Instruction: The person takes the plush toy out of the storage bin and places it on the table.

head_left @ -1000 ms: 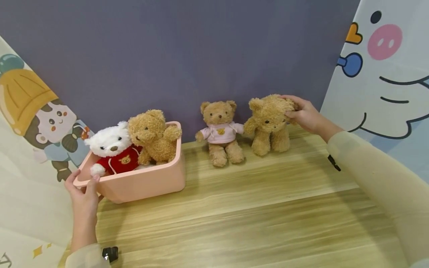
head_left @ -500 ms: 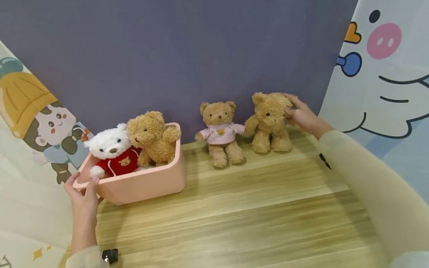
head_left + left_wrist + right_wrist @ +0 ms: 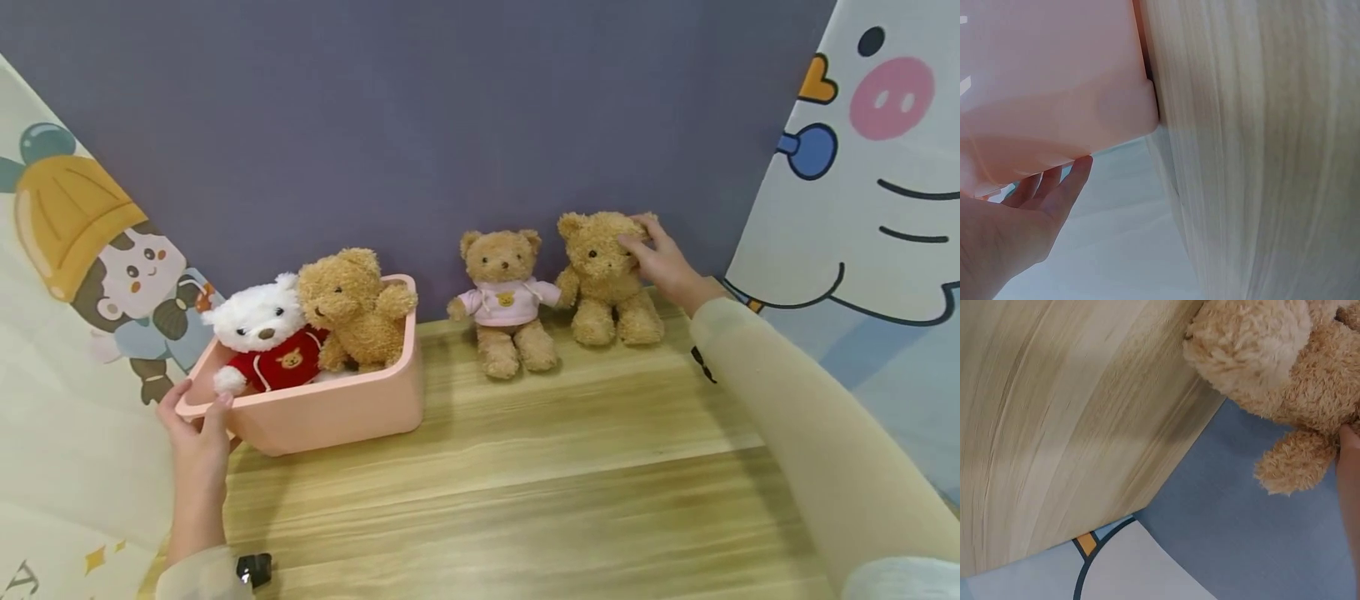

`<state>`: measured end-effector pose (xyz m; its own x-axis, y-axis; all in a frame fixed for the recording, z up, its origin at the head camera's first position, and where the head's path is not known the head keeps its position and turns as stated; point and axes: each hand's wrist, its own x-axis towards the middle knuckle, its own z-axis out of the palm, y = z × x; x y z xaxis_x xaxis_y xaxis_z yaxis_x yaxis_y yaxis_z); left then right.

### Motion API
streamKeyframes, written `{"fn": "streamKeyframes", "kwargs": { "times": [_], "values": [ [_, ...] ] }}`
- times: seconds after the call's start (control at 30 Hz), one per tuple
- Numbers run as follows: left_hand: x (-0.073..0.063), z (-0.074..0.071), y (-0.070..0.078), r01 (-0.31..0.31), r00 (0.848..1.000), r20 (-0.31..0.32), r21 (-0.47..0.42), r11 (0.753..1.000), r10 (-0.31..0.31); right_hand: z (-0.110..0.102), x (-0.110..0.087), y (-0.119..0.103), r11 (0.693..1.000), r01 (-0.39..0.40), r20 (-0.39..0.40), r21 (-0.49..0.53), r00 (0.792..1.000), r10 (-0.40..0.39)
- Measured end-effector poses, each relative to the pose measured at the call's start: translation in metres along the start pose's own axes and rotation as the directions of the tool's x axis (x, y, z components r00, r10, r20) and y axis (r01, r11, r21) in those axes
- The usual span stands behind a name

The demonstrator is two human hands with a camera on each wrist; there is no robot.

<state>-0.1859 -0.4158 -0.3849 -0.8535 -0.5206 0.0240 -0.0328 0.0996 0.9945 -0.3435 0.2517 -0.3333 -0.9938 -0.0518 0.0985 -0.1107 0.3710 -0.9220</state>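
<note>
My left hand (image 3: pixel 198 450) grips the left end of a pink storage bin (image 3: pixel 337 417), thumb at the rim; in the left wrist view its fingertips (image 3: pixel 1079 169) touch the bin's end wall. Inside the bin sit a white teddy bear (image 3: pixel 255 321) in a red sweater and a brown teddy bear (image 3: pixel 356 317). At the back right, my right hand (image 3: pixel 667 262) holds the side of a tan teddy bear's head, thumb in front. That tan teddy bear (image 3: pixel 607 275) sits upright on the table; the right wrist view shows its fur (image 3: pixel 1329 381) close up.
Left of the held bear sits another teddy bear (image 3: pixel 506 304) in a pale pink hoodie. A grey-blue panel (image 3: pixel 450 125) stands along the back of the wooden table (image 3: pixel 525 492). Printed cartoon panels flank it, with a pig snout (image 3: pixel 892 98) on the right one.
The held tan bear's head has risen from a forward bow, and the bear now sits straighter with its face to the front. The left hand keeps its hold; the head view has shifted slightly.
</note>
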Motion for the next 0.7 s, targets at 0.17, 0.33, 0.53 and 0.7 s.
{"fn": "streamKeyframes", "kwargs": {
  "times": [0.17, 0.33, 0.53, 0.7],
  "values": [
    [0.001, 0.001, 0.000, 0.013, 1.000, 0.002, 0.012, 1.000, -0.013, 0.003, 0.011, 0.017, 0.999, -0.034, -0.048, -0.020, 0.998, 0.033],
    [0.000, 0.001, 0.000, 0.022, 1.000, -0.004, 0.029, 0.999, -0.022, 0.005, 0.021, 0.030, 0.998, -0.047, -0.064, -0.049, 0.997, 0.043],
    [0.002, 0.001, 0.001, 0.015, 1.000, 0.002, 0.019, 1.000, -0.015, 0.003, 0.023, 0.027, 0.997, -0.051, -0.037, -0.051, 0.998, 0.049],
    [0.003, -0.001, -0.001, 0.011, 1.000, 0.000, 0.014, 1.000, -0.011, -0.001, 0.025, 0.015, 0.998, -0.053, -0.039, -0.043, 0.998, 0.051]
  ]
}}
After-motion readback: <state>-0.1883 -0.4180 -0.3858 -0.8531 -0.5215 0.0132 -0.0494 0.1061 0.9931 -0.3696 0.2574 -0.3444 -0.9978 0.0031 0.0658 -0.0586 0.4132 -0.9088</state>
